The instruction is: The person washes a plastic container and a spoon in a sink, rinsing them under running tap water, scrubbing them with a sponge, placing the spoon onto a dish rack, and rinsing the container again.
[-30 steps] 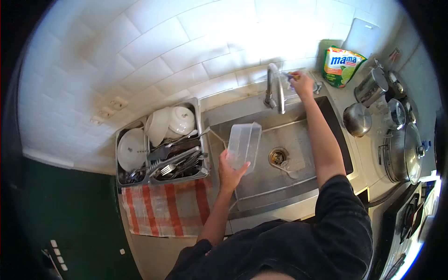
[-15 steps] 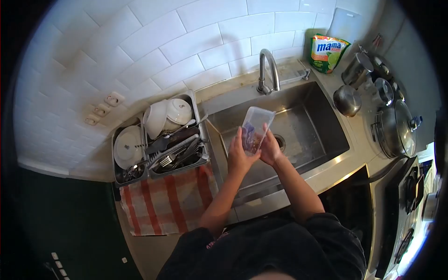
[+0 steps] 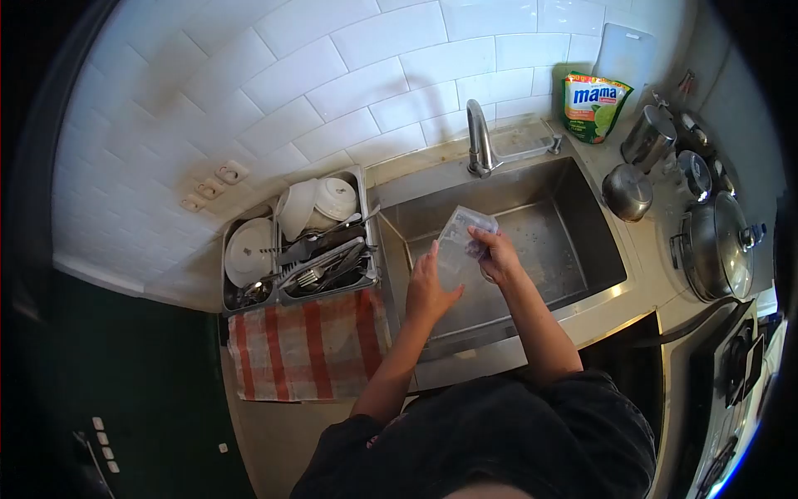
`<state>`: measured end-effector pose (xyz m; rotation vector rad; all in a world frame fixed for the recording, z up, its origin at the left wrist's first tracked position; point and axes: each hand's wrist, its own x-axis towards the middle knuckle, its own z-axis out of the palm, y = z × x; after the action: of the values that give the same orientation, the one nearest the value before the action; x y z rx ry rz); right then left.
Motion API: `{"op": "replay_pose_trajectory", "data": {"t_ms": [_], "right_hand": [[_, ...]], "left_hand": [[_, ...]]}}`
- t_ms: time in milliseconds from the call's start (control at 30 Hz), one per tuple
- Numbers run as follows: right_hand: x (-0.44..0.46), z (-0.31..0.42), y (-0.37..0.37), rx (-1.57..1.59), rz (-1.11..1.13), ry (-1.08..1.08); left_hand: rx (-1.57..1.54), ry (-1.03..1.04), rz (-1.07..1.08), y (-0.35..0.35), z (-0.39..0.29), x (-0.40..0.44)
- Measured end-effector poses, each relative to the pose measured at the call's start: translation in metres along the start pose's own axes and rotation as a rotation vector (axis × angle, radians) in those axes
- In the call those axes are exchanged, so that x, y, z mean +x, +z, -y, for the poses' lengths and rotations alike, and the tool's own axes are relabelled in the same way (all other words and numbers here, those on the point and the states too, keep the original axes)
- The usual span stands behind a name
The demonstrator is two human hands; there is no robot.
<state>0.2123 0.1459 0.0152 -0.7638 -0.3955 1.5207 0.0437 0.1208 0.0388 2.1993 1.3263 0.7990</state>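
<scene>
In the head view, the left hand (image 3: 431,287) holds a clear plastic container (image 3: 455,239), a thin-walled, boxy piece with a cloudy sheen, its fingers along one side and its thumb spread wide of the near end. The container tilts above the stainless-steel sink (image 3: 549,233), held clear of the basin floor. The right hand (image 3: 499,256) is closed narrowly around a soft, crumpled purple wad (image 3: 475,249) at the container's right side; how much of the wad lies beneath the fingers cannot be told.

The sink is a deep rectangle of brushed metal, dull on its walls and flecked with droplets. Behind it rises a smooth, arched faucet (image 3: 476,137) before glossy white tiles (image 3: 366,50) with straight grout lines. Left of the sink, a metal drying rack (image 3: 332,293) bears rounded white bowls (image 3: 336,198), a flat round plate (image 3: 248,252) and a tangle of shiny cutlery (image 3: 322,270). Below it lies a woven cloth (image 3: 293,353) with broad orange-red stripes, slightly wrinkled.

Right of the sink are a glossy green pouch (image 3: 595,110), a small round metal pot (image 3: 628,193), a cylindrical steel mug (image 3: 649,139) and a large pot (image 3: 705,254) under a domed glass lid (image 3: 732,237).
</scene>
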Motion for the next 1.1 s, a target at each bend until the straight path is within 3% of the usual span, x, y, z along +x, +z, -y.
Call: {"op": "replay_pose_trajectory", "data": {"t_ms": [67,167,367,467,600,800,1000,1100], "right_hand": [[0.003,-0.009,-0.01,0.025,-0.032,-0.012],[-0.021,0.024,0.007,0.446,0.199,0.264],[0.005,0.014,-0.023,0.18,0.144,0.199],[-0.002,-0.001,-0.012,0.008,0.098,0.108],[-0.013,-0.007,0.006,-0.096,0.264,0.128],[-0.005,-0.005,-0.003,0.221,0.319,0.257],[-0.019,-0.011,0.011,0.294,0.105,0.255],[-0.004,-0.022,-0.006,-0.05,0.201,0.226]], "left_hand": [[0.006,-0.011,-0.006,0.008,0.0,-0.002],[-0.017,-0.006,-0.014,0.019,-0.005,-0.009],[0.09,0.047,-0.073,0.031,0.012,-0.013],[0.234,-0.033,-0.143,0.035,0.004,-0.005],[0.022,0.063,-0.191,0.016,-0.022,0.016],[0.027,0.084,-0.19,0.023,-0.011,0.005],[0.082,0.029,-0.131,0.029,-0.008,0.007],[0.083,0.003,-0.067,0.023,-0.004,0.012]]}}
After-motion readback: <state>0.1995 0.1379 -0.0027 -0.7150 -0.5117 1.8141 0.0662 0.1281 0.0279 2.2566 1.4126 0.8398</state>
